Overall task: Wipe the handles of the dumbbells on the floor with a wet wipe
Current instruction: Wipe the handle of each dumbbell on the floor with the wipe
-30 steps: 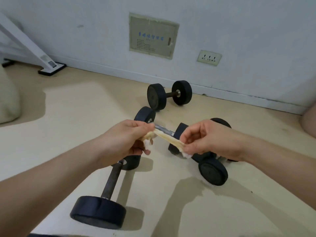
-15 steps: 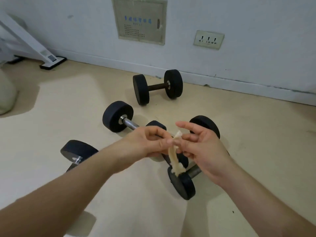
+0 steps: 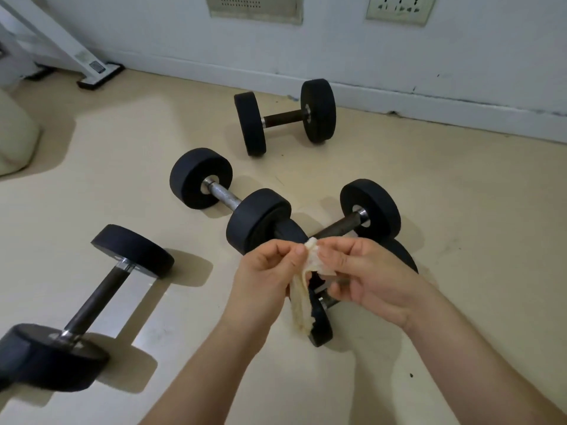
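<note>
hands have drawn together: left hand [image 3: 267,277] and right hand [image 3: 368,283] fingertips pinch the wet wipe [image 3: 302,305] at its top, long axis hanging downward, over the dumbbells [image 3: 260,222] mid-floor [image 3: 460,210].

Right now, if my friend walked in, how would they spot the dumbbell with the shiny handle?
Find the white wall with the socket, then the dumbbell beside the wall. Just in front of that one, slightly left, lies the shiny-handled dumbbell. Its handle is bright, ridged silver, while the other handles that show are dark.
</note>
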Available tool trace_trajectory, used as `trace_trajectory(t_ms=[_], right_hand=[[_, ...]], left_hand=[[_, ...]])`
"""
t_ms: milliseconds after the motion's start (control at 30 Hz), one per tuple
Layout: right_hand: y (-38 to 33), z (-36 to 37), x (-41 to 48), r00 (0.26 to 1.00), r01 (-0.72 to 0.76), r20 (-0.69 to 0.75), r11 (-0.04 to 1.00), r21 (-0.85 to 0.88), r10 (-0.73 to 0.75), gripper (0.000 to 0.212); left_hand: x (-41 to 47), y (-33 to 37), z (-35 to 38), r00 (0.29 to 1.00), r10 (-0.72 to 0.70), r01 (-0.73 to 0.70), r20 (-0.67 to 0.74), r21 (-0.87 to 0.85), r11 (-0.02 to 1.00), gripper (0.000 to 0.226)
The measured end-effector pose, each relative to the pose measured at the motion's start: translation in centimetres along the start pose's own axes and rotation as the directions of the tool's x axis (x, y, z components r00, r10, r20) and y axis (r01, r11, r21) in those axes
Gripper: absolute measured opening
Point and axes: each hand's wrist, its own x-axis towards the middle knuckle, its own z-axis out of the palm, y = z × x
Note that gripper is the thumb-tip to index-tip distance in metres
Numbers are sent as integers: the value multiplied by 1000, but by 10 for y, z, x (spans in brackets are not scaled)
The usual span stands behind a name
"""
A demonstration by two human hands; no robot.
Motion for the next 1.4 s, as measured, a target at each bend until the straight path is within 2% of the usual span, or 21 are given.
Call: trace_trajectory(t_ms=[100,200,233,333,433,500,567,634,700,767,834,900,967,1034,1067,1134,1167,1234,1300,1367,1400], right_hand=[[14,11,-1,994,4,-113,1000,23,-1,25],[26,21,-5,985,20,-172,972,233,20,20],[28,24,-6,973,26,-227,967,253,33,19],[41,30,-7,898,24,-438,989,144,41,11],[47,26,-13,826,41,-564,998,43,-9,14],[47,22,-21,843,70,-536,997,25,-46,18],[44,22,-28,901,96,-430,994,51,-65,19],[43,24,-32,942,88,-328,995,52,-66,30],[47,22,-32,936,66,-343,997,-51,-79,44],[49,20,-34,909,70,-394,982,-174,-134,48],[52,19,-36,861,96,-415,896,-434,-294,38],[56,13,-39,813,72,-349,674,-735,-467,26],[59,7,-40,790,39,-290,515,-856,-541,17],[62,-1,-42,766,5,-303,478,-878,-566,10],[62,-4,-42,759,-4,-321,489,-872,-567,8],[61,-9,-42,755,-9,-389,584,-811,-528,9],[61,-11,-40,754,-5,-436,660,-751,-491,12],[61,-15,-37,775,48,-514,845,-533,-368,16],[63,-20,-34,872,63,-455,961,-268,-184,20],[70,-25,-30,955,9,-293,991,-131,-47,25],[74,-27,-28,970,-2,-242,997,-77,-17,24]], left_hand=[[-4,-6,5,992,29,-37,-125,-60,998,12],[-6,-16,6,983,18,-29,-185,-56,998,14],[-5,-19,7,985,8,-16,-172,-49,999,15],[-4,-27,5,995,-81,79,-50,-40,996,11],[-4,-29,-4,984,-153,165,93,-136,977,7],[-4,-31,-8,976,-160,185,145,-174,967,18],[-4,-33,-6,968,-182,213,175,-180,960,26],[-4,-31,-2,964,-192,226,185,-189,956,23],[-6,-28,1,974,-144,173,175,-160,972,12],[-5,-28,1,982,-55,58,180,-13,998,15],[-4,-30,1,973,6,-47,231,174,984,22],[-3,-33,2,963,17,-98,269,289,952,20],[-3,-36,5,956,-20,-80,294,327,942,16],[-5,-40,8,943,-89,-46,321,391,919,18],[-6,-42,11,937,-100,-69,333,459,886,17],[-8,-42,16,942,-71,-144,327,589,795,15],[-8,-41,17,952,-61,-139,300,600,788,16],[-6,-42,18,966,-108,-22,234,494,869,15],[-4,-42,18,961,-174,100,213,318,943,17],[-4,-42,19,953,-205,152,222,235,960,22],[-3,-42,20,953,-201,148,227,229,962,25]])
